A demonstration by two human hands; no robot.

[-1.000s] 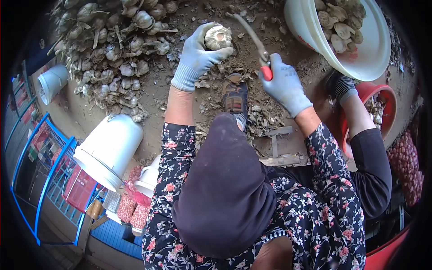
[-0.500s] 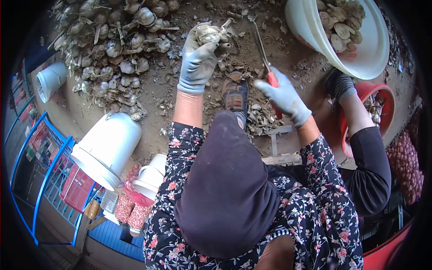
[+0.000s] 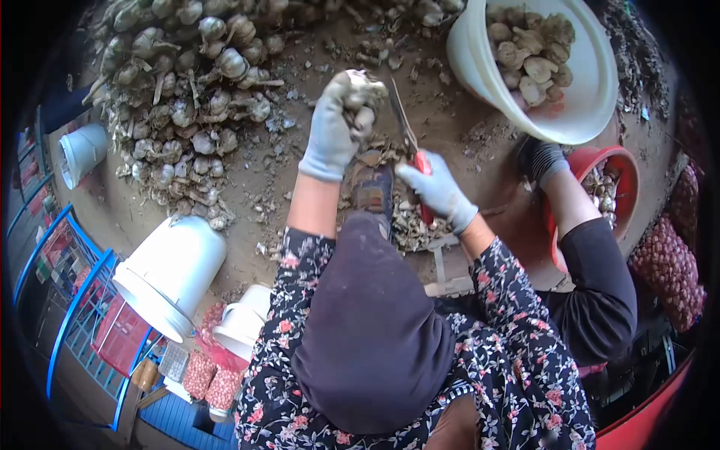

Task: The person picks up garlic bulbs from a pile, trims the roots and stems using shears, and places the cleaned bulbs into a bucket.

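My left hand (image 3: pixel 330 135), in a pale grey work glove, is closed around garlic (image 3: pixel 364 94) with dry, dirty skins. In my gloved right hand (image 3: pixel 442 191) is a long-bladed cutting tool (image 3: pixel 422 163) with a red handle. Its narrow blade points up and away from me, the tip close to the right side of the garlic. Below both hands, a shoe (image 3: pixel 373 187) stands on the soil, and dry trimmings (image 3: pixel 412 229) lie in a small heap beside it.
A large garlic pile (image 3: pixel 187 112) covers the ground at upper left. To the right are a tilted white bucket (image 3: pixel 592 82) with cut bulbs inside and a red bucket (image 3: pixel 630 180) holding more garlic. A white bucket (image 3: pixel 176 262) lies at left, near mesh sacks (image 3: pixel 221 388).
The garlic in my left hand has turned and come slightly nearer to me. My right hand has moved left and down, bringing the blade tip beside the garlic.
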